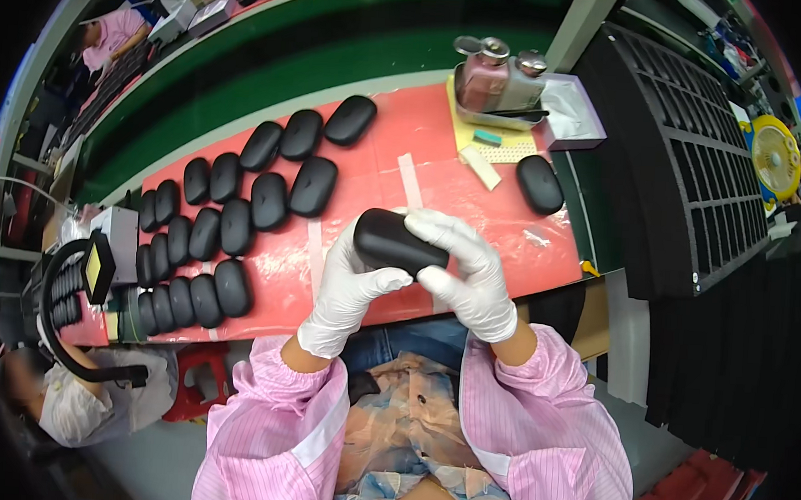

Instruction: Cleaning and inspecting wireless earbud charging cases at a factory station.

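Between my two white-gloved hands is a smooth black rounded case (394,240), raised over the near edge of the red-covered table (378,166). My left hand (345,288) is closed around its left end, thumb along the lower side. On the right end, the thumb and fingers of my right hand (472,277) grip the same case. Several similar black cases (313,187) lie in rows on the left half of the table. One more black case (539,184) rests alone near the right edge.
At the back right, a metal tray (496,118) holds pump-top bottles (484,76) beside a white box (574,114). A green block (487,138) and a pale strip (481,167) lie before it. A black compartment rack (691,149) stands right; a black-framed lamp (97,268) is left.
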Demonstrator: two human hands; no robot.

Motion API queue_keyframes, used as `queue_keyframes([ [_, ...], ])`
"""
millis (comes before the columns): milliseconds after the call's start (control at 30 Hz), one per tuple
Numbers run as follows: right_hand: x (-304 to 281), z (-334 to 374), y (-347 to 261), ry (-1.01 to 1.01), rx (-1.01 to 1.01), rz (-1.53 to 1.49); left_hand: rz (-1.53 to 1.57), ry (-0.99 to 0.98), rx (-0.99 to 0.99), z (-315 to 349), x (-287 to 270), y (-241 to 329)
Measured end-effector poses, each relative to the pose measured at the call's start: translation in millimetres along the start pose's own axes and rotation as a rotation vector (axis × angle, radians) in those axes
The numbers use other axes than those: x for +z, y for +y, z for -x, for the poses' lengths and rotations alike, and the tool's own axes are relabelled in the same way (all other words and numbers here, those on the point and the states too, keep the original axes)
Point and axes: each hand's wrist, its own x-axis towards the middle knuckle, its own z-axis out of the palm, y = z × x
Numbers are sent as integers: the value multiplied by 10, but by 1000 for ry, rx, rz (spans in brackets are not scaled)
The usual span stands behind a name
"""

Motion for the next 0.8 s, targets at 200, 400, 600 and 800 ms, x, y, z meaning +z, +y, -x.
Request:
queue_keyframes([
  [200,110,12,-72,19,15,45,33,-14,36,52,-11,67],
  [400,-103,12,88,330,-411,507,24,44,-42,75,-1,43],
  [600,44,84,-90,119,-315,605,79,22,-46,98,-34,2],
  [800,-14,55,-108,132,-232,604,51,9,-136,52,12,13],
])
